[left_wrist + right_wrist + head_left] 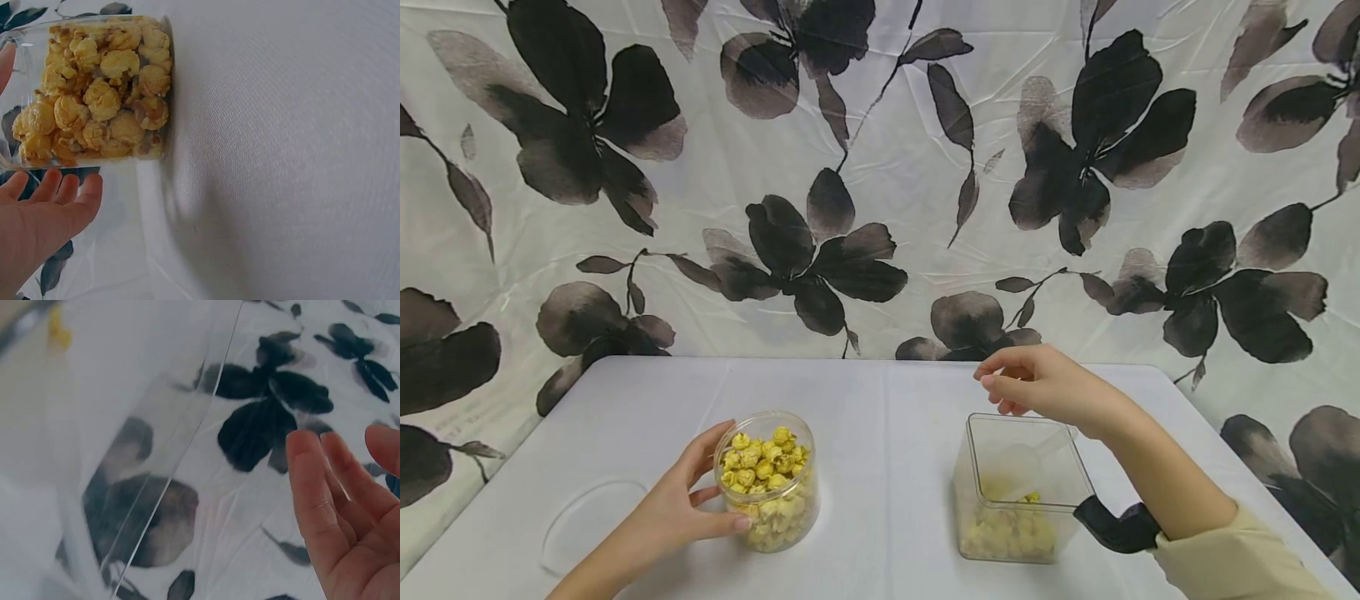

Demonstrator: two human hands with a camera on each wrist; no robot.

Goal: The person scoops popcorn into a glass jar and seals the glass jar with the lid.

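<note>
A round clear jar (pixel 775 508) full of yellow popcorn (pixel 763 462) stands upright on the table, left of the middle. My left hand (pixel 688 500) holds it from the left side, thumb at the front and fingers along the far left wall; the left wrist view shows the fingers (pixel 87 194) close beside the jar. Over the far rim of a square clear container (pixel 1026 462) hovers my right hand (pixel 1037 383), its fingers loosely bent. Nothing shows between those fingers (pixel 306 481) in the right wrist view. Some popcorn (pixel 1011 533) lies in the container's bottom.
A clear round lid (pixel 553 529) lies on the white table (pixel 887 467), left of the jar and partly behind the left forearm. Behind the table hangs a white cloth (pixel 865 150) with dark flowers. A black strap (pixel 1120 525) sits by the right wrist.
</note>
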